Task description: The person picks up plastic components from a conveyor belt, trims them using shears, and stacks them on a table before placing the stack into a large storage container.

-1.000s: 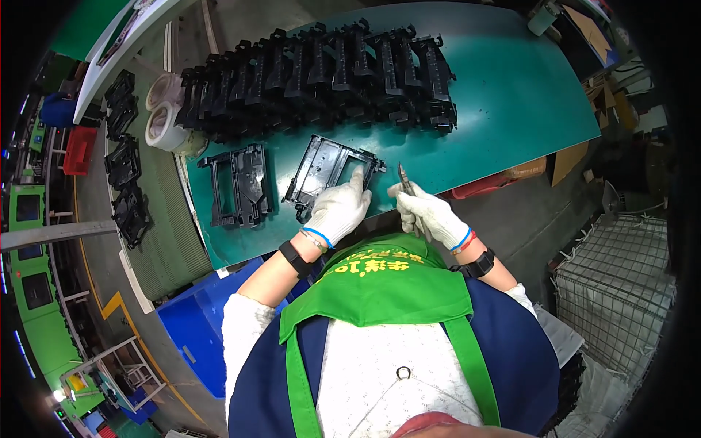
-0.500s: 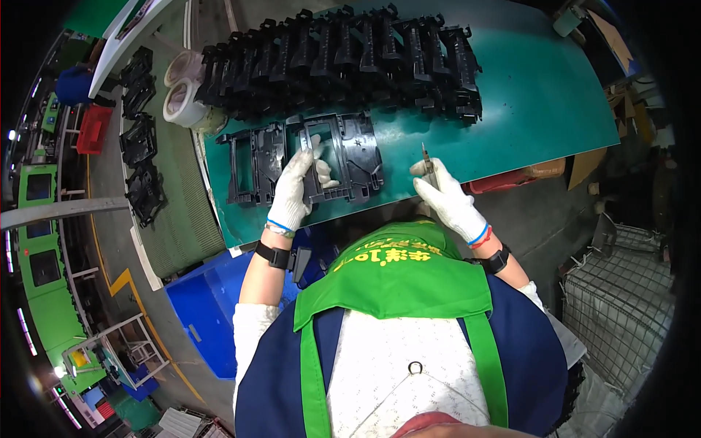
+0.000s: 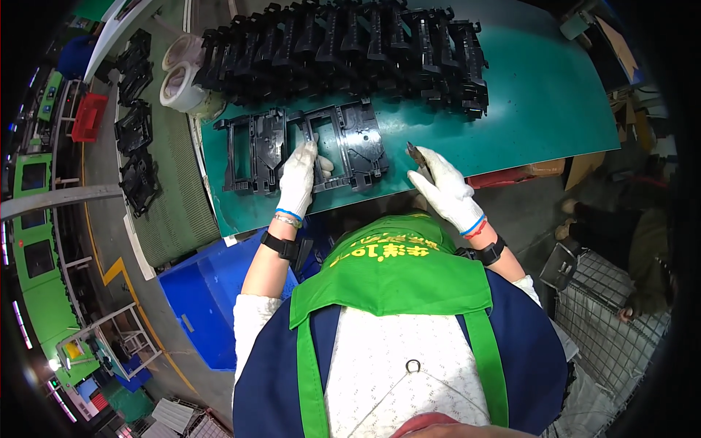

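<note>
My left hand [image 3: 298, 175], in a white glove, is closed on the inner bar of a black plastic frame [image 3: 363, 142] lying on the green table. Its fingers reach through the frame's opening and show beneath the bar. Close against that frame on the left lies another black framed section [image 3: 268, 142]; whether the two are joined I cannot tell. My right hand [image 3: 447, 188], also gloved, is wrapped around a small pointed tool [image 3: 418, 156], dark and metallic. The tool's tip points up and left, apart from the frame; its handle is hidden in the palm.
Several similar black frames [image 3: 343, 55] stand in a dense row along the back of the green table [image 3: 540, 95]. Two whitish rolls [image 3: 179, 86] sit at its left end. More black parts [image 3: 136, 135] lie on a green belt [image 3: 171, 190]. Another person [image 3: 642, 252] is at the right.
The tool in my right hand has turned from nearly upright to leaning left. My left hand keeps its hold on the frame. Another person has come into view at the right.
</note>
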`<act>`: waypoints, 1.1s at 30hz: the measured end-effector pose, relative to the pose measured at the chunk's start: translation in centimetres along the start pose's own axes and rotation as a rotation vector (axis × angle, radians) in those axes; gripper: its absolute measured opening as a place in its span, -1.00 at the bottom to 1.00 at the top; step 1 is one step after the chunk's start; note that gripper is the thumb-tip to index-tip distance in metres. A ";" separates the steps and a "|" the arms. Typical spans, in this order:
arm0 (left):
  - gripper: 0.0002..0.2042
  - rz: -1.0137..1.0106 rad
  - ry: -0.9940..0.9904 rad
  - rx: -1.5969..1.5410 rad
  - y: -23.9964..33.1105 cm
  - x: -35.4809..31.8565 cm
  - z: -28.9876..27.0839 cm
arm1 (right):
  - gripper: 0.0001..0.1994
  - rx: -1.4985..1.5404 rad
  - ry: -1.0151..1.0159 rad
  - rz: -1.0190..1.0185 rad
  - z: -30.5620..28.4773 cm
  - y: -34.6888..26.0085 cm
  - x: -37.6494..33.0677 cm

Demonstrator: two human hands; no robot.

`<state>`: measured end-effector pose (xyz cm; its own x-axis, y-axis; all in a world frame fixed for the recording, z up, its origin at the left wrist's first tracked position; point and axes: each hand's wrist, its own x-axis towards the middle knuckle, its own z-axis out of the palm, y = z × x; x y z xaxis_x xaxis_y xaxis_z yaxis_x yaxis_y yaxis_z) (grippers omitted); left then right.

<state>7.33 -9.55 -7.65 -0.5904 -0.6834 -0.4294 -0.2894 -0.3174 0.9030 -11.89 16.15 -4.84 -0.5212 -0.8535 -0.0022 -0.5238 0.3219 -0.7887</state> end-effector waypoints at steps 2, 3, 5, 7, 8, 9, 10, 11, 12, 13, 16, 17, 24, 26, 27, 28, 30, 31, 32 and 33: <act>-0.48 0.007 0.001 -0.001 -0.2 0.1 0.0 | -0.51 -0.068 0.015 -0.040 0.0 0.2 0.2; -0.48 0.015 0.002 -0.001 -0.3 0.2 -0.1 | -0.51 -0.102 0.001 -0.027 0.0 0.2 0.3; -0.48 0.022 0.000 -0.002 -0.5 0.3 0.0 | -0.49 -0.171 -0.026 0.001 -0.2 0.2 0.4; -0.48 0.030 0.015 -0.012 -0.5 0.3 0.0 | -0.49 -0.189 -0.033 0.008 -0.2 0.3 0.5; -0.48 0.035 0.023 -0.016 -0.5 0.3 0.0 | -0.48 -0.206 -0.039 0.013 -0.2 0.4 0.5; -0.48 0.033 0.021 -0.018 -0.7 0.2 0.1 | -0.48 -0.222 -0.045 0.017 -0.2 0.4 0.5; -0.48 0.038 0.014 -0.069 -0.6 0.0 0.3 | -0.48 -0.224 -0.043 0.018 -0.2 0.3 0.5; -0.48 0.042 0.007 -0.119 -0.5 -0.2 0.4 | -0.48 -0.224 -0.039 0.005 -0.2 0.2 0.4; -0.48 0.047 0.000 -0.170 -0.4 -0.4 0.6 | -0.49 -0.225 -0.035 -0.009 -0.3 0.1 0.4; -0.48 0.047 -0.002 -0.170 -0.3 -0.7 0.7 | -0.49 -0.225 -0.031 -0.023 -0.3 0.1 0.4; -0.49 0.007 -0.009 -0.268 0.9 -2.4 1.5 | -0.50 -0.243 0.025 -0.096 -0.1 0.1 0.4; -0.49 0.007 -0.014 -0.268 0.9 -2.5 1.6 | -0.50 -0.252 0.052 -0.133 -0.1 0.0 0.4; -0.50 -0.001 0.064 -0.670 -1.0 -2.1 3.1 | -0.48 -0.280 0.145 -0.269 -1.1 -1.3 0.3; -0.50 0.003 0.052 -0.687 -0.7 -2.4 3.5 | -0.47 -0.283 0.179 -0.294 -1.2 -1.3 0.4; -0.50 0.005 0.042 -0.705 -0.6 -2.6 3.6 | -0.47 -0.308 0.205 -0.307 -1.1 -1.3 0.5; -0.50 0.008 0.033 -0.722 -0.5 -2.8 3.7 | -0.47 -0.333 0.231 -0.320 -1.0 -1.3 0.5; -0.51 0.015 0.010 -0.716 -0.1 -3.5 3.9 | -0.47 -0.361 0.258 -0.334 -1.1 -1.3 0.5; -0.51 0.020 -0.010 -0.709 0.2 -3.8 4.0 | -0.48 -0.359 0.268 -0.336 -1.1 -1.4 0.5; -0.51 0.024 -0.029 -0.702 0.4 -4.0 4.1 | -0.49 -0.357 0.277 -0.337 -1.2 -1.4 0.5; -0.51 0.023 -0.031 -0.703 0.5 -4.0 4.2 | -0.49 -0.355 0.285 -0.337 -1.3 -1.4 0.4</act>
<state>6.39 -4.24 -5.58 -0.6151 -0.6792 -0.4005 0.2726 -0.6598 0.7003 -12.24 15.86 -2.94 -0.4211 -0.8043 0.4192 -0.8619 0.2108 -0.4612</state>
